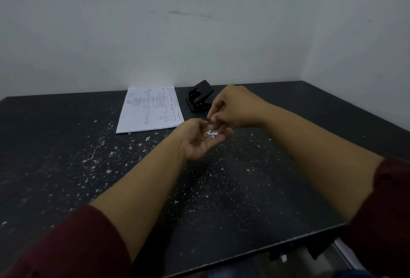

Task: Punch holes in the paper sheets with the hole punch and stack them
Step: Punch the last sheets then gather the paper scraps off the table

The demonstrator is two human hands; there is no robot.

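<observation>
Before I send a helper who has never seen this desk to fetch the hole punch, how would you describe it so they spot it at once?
Look along the far edge of the dark speckled table, by the white wall. Just right of the printed paper sheets sits the hole punch. It is the only solid black object there, with its lever raised at an angle.

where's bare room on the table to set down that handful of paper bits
Free: the table left of the left hand, below the sheets; also the near middle between the forearms, and the far right beyond the right hand. Crowded: the back middle, where sheets and punch sit side by side.
</observation>
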